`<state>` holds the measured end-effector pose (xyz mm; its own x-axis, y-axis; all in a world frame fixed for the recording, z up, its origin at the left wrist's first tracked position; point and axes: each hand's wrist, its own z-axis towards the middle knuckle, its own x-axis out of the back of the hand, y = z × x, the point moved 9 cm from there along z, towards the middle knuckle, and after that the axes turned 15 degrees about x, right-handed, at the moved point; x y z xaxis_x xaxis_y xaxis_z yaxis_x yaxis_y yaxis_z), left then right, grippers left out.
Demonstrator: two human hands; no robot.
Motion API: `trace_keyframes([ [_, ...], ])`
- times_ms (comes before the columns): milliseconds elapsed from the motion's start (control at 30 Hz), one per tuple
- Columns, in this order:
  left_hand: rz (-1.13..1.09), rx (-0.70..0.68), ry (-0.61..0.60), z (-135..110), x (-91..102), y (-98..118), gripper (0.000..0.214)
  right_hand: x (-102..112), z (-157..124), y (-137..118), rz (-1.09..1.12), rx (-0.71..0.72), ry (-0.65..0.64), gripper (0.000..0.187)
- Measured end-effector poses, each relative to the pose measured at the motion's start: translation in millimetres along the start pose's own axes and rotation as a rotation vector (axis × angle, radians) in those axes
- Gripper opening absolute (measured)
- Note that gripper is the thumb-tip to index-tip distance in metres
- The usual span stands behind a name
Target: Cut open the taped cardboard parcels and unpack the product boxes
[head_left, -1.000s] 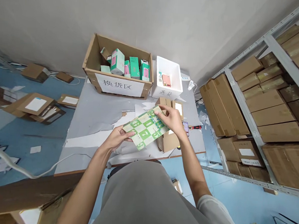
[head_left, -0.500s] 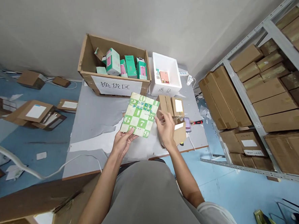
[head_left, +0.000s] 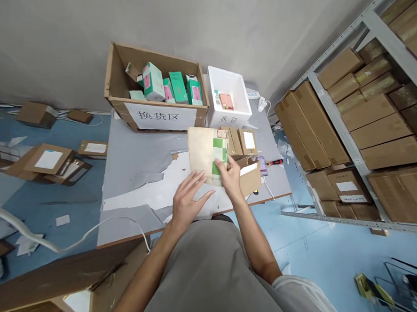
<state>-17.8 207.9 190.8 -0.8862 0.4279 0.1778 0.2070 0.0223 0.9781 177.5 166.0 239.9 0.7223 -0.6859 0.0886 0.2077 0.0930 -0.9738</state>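
A thin book (head_left: 202,152) is held up over the table, its plain cream back with a green checkered strip and a small red stamp facing me. My right hand (head_left: 230,177) grips its lower right edge, thumb in front and fingers behind. At the lower left edge is my left hand (head_left: 187,202), its fingers spread and the thumb stretched out. The left fingertips meet the book's bottom corner without closing round it. Small cardboard boxes (head_left: 250,177) lie just beyond my right hand.
Behind the book stand a large carton (head_left: 157,117) with green-and-white boxes and a white foam bin (head_left: 228,119) with a pink item inside. A phone (head_left: 262,166) and a red-handled tool (head_left: 275,162) lie at the table's right. Metal shelving (head_left: 334,121) rises on the right.
The book has turned from its green numbered front cover to its back. My left hand has let go and spread its fingers; my right hand has taken hold of the edge.
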Motion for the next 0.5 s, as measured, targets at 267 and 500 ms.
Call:
trace_keyframes([
  [267, -0.658, 0.429, -0.263, 33, -9.6, -24, 0.096, 27, -25, 6, 0.190, -0.200, -0.041, 0.063],
  [500, -0.649, 0.519, -0.298, 30, -38.7, -27, 0.078, 50, -25, 34, 0.213, -0.239, -0.030, 0.068],
])
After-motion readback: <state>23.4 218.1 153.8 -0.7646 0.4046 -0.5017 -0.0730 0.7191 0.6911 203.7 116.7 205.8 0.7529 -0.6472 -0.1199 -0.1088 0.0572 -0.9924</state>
